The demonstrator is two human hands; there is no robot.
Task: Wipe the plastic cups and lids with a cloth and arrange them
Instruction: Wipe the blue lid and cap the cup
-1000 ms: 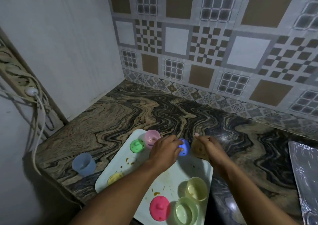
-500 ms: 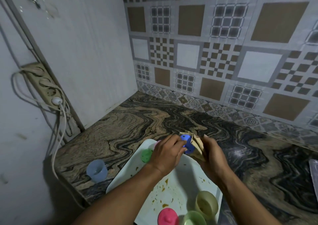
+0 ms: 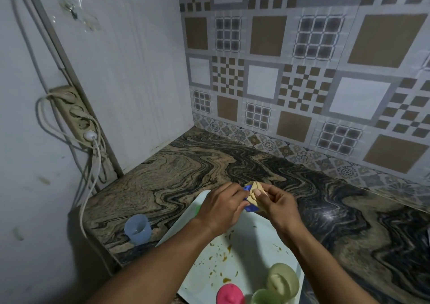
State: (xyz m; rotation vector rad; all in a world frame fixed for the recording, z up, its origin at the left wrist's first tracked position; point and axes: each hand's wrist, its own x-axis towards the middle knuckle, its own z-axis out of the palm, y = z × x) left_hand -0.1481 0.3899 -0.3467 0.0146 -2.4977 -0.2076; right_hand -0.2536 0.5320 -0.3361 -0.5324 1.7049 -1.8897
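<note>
Your left hand grips small blue plastic lid over stained white plastic tray; right hand pinches tan cloth against it. Early stage: round pink plastic lid, yellowish plastic cup likely unwiped.

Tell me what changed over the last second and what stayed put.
The left hand lifted the blue lid off the tray and grips it. The right hand picked the cloth up from the counter and now holds it against the lid. The light blue cup and the pink lid stayed put.
</note>
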